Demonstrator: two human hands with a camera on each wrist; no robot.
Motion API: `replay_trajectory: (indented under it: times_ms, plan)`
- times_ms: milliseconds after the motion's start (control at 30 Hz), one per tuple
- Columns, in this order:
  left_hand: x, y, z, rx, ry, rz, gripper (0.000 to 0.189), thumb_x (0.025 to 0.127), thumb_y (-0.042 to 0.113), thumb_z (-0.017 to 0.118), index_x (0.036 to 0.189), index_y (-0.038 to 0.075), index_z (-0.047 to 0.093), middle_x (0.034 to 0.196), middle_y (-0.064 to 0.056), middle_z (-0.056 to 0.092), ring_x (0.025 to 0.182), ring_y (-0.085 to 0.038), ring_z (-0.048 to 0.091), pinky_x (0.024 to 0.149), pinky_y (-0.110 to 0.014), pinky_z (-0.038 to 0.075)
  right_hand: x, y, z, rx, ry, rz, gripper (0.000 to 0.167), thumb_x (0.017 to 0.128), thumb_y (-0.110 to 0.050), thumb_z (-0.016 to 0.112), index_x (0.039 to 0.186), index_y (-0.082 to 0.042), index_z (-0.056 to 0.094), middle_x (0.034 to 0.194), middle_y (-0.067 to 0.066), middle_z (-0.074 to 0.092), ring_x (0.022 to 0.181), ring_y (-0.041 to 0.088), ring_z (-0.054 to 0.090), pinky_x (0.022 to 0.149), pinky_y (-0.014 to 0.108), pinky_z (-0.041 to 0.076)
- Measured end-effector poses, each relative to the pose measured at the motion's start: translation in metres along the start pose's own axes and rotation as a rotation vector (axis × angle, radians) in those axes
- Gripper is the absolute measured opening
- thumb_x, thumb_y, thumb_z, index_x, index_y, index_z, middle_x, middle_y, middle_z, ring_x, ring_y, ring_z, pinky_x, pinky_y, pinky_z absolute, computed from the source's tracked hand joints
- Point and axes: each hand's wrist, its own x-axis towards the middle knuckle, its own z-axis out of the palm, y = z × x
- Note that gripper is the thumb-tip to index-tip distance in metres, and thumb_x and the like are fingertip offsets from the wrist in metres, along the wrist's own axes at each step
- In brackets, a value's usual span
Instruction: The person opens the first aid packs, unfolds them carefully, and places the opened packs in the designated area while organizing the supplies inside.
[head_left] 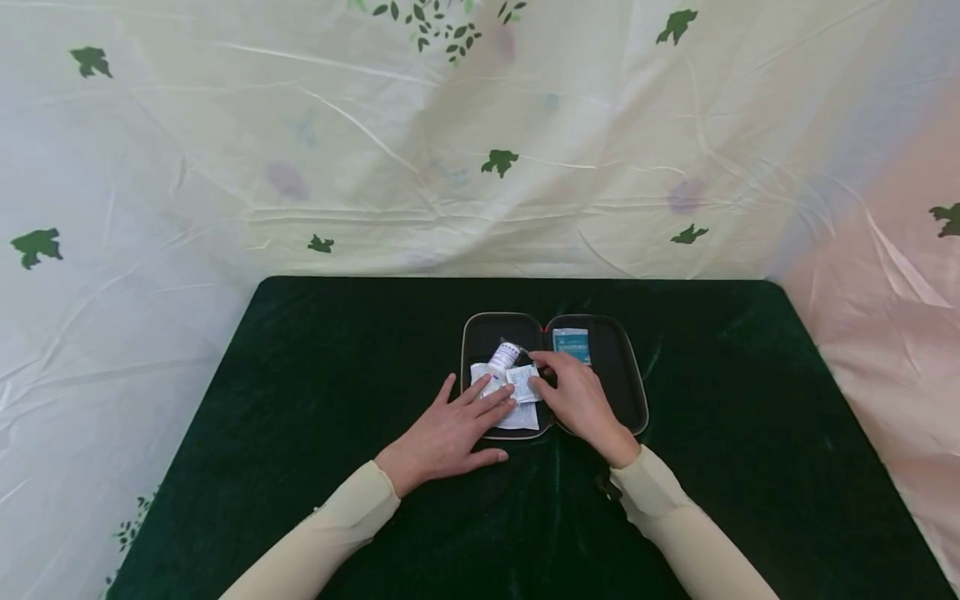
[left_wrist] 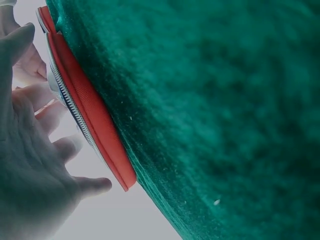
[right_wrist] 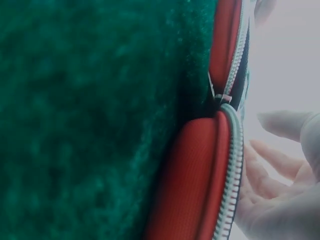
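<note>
A small zip case lies unfolded, its black-lined left half (head_left: 480, 329) holding a white bottle (head_left: 504, 356) with printing and several white packets. My left hand (head_left: 457, 429) rests over these packets, fingers spread and nearly straight, covering part of them. At the hinge side, my right hand (head_left: 577, 392) reaches in from the right with bent fingers. Its thumb tip is at the edge of a small printed white packet (head_left: 523, 383), and the index fingertip is beside the bottle, apart from the thumb. The wrist views show the case's red outside (left_wrist: 90, 105) and silver zip (right_wrist: 234, 170).
A teal-and-white packet (head_left: 572, 343) sits in the right half (head_left: 618, 367) of the case. Dark green velvet cloth (head_left: 337, 358) covers the table, and a pale curtain (head_left: 420, 200) with green leaf shapes hangs behind it.
</note>
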Motion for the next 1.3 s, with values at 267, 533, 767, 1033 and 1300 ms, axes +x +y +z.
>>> replay_trajectory:
  times_ms: [267,533,767,1033,1300]
  plan:
    - [0.000,0.000,0.000,-0.020,0.002,0.001,0.075,0.102,0.065,0.048,0.165,0.028,0.030,0.173,0.006,0.011,0.159,-0.027,0.005,0.120,-0.070,0.008,0.000,0.001,-0.002,0.164,0.035,0.015,0.035,0.096,-0.006,0.073,0.130,-0.004,0.068,0.103,0.009,0.062,0.091,0.023,0.061,0.084,0.041,0.054]
    - [0.002,0.002,-0.001,0.005,0.000,-0.002,0.076,0.102,0.068,0.044,0.164,0.028,0.030,0.173,0.006,0.013,0.159,-0.026,0.003,0.121,-0.069,0.007,-0.005,0.010,-0.014,0.273,0.067,0.086,0.031,0.100,-0.008,0.068,0.130,-0.006,0.069,0.112,0.012,0.067,0.097,0.025,0.064,0.089,0.045,0.056]
    - [0.004,0.004,-0.002,0.040,0.026,0.004,0.075,0.103,0.068,0.042,0.164,0.026,0.032,0.172,0.005,0.016,0.160,-0.026,0.002,0.121,-0.069,0.007,-0.013,0.021,-0.030,0.280,0.124,0.111,0.029,0.101,-0.010,0.067,0.129,-0.005,0.069,0.115,0.013,0.068,0.096,0.024,0.063,0.084,0.035,0.053]
    - [0.007,0.006,-0.002,0.044,0.056,0.013,0.075,0.103,0.067,0.043,0.163,0.023,0.034,0.172,0.003,0.019,0.160,-0.026,0.005,0.121,-0.069,0.009,-0.025,0.031,-0.045,0.290,0.157,0.128,0.028,0.103,-0.014,0.066,0.130,-0.008,0.069,0.113,0.011,0.067,0.095,0.023,0.060,0.081,0.027,0.050]
    - [0.012,0.011,-0.004,0.058,0.081,0.037,0.077,0.103,0.066,0.043,0.164,0.020,0.033,0.172,0.002,0.020,0.160,-0.026,0.007,0.122,-0.068,0.008,-0.037,0.043,-0.057,0.268,0.188,0.138,0.028,0.103,-0.017,0.066,0.129,-0.006,0.069,0.113,0.012,0.067,0.095,0.023,0.060,0.081,0.021,0.048]
